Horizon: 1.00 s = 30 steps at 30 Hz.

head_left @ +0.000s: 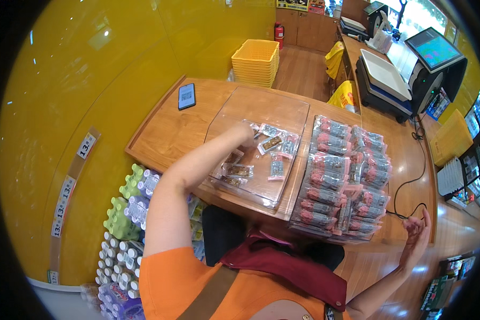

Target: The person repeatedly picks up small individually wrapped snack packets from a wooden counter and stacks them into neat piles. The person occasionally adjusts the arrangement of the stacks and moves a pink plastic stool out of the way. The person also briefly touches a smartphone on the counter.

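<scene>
My left hand (244,134) reaches into a clear shallow plastic tray (224,114) on the wooden table. Its fingers are curled down at the edge of some small sealed packets; what they hold, if anything, is hidden. Beside the fingertips lie a brown packet (271,143) and a pale packet with dark contents (276,166). More brown packets (239,170) rest under my forearm at the tray's near left. My right hand (417,229) is raised off the table's right edge, fingers apart, holding nothing. Between the hands, a second clear tray is filled with rows of pink-and-dark packets (325,178).
A phone (186,96) lies at the table's far left. Yellow baskets (255,61) are stacked beyond the table. At the right stand a weighing scale (385,80) and a screen (433,49), with a black cable (422,173) trailing down. Bottled drinks (124,250) are piled at the lower left.
</scene>
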Motion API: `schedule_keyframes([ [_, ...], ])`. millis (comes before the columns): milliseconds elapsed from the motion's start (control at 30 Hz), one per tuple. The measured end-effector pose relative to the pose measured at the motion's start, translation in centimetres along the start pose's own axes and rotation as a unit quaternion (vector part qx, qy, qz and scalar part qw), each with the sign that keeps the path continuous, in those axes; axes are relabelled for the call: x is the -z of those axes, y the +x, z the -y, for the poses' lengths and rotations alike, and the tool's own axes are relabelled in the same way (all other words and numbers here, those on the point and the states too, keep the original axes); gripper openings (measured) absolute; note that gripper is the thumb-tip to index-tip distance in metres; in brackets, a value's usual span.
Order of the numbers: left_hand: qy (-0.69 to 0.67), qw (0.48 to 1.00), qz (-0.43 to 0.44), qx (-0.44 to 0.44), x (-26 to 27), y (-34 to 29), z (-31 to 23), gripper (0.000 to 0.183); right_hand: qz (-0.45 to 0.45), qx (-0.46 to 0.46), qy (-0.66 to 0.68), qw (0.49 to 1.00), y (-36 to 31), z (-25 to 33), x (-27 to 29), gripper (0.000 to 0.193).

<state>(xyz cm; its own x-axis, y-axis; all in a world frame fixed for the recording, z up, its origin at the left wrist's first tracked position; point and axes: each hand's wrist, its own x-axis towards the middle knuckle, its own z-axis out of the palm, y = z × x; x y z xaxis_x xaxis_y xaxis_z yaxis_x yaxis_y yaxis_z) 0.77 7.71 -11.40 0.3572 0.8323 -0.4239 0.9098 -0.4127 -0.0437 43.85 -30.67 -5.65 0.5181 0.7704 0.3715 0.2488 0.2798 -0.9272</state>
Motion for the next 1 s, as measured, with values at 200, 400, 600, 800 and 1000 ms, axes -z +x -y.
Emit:
schedule_keyframes([
  [200,-0.148,0.984,0.054,-0.084,0.4,-2.0,-0.2,0.033,0.016,-0.013,0.021,1.0,-2.6,0.1,-1.0,0.05],
  [400,-0.621,0.774,-0.052,-0.109,4.3,-11.5,1.1,0.05,0.029,-0.019,0.05,0.998,-3.7,0.4,-2.7,0.04],
  [600,-0.702,0.675,-0.043,-0.223,5.5,-19.2,-5.6,0.049,0.169,0.007,0.105,0.98,-4.9,4.9,-9.2,0.031],
  [800,-0.717,0.642,0.014,-0.271,4.8,-20.7,-13.0,0.037,0.191,-0.04,0.13,0.972,-5.6,7.0,-14.0,0.038],
  [1000,-0.645,0.693,0.039,-0.32,5.5,-21.8,-17.1,0.028,0.093,-0.033,0.215,0.972,-3.8,7.4,-12.8,0.042],
])
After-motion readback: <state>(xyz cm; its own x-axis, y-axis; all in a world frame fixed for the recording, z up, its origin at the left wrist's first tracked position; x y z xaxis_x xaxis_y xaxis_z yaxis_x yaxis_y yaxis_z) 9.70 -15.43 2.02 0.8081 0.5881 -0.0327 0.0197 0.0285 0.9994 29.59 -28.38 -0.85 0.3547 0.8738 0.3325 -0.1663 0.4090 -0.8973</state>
